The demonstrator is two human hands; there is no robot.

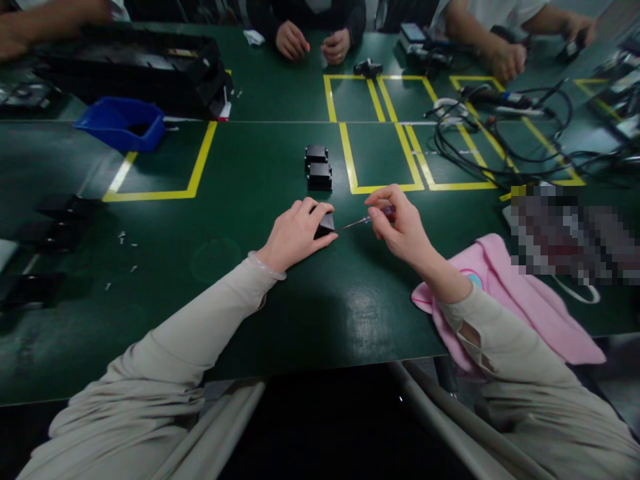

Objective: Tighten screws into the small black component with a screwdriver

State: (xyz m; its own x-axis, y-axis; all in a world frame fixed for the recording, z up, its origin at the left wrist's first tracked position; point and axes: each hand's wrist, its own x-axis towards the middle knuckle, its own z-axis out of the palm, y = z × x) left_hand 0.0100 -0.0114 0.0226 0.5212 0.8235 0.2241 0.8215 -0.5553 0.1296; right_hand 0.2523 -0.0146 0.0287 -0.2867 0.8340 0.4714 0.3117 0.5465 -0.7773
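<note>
My left hand (301, 230) is closed around a small black box-shaped part (325, 224) on the green table, thumb along its near side and fingers over its top. Between the fingers of my right hand (397, 223) is a screwdriver (383, 213) with a clear purplish handle. Its thin shaft points left, and the tip is close to the near right corner of the part; whether it touches I cannot tell. Just beyond my left hand stand two similar black boxes (319, 175), one behind the other.
Several loose screws (133, 269) lie at the left near dark parts (53, 230). A blue bin (123, 125) and black trays (135, 67) stand farther back. Cables (505, 127) and a pink cloth (510, 293) are at the right. Co-workers' hands (313, 43) are across the table.
</note>
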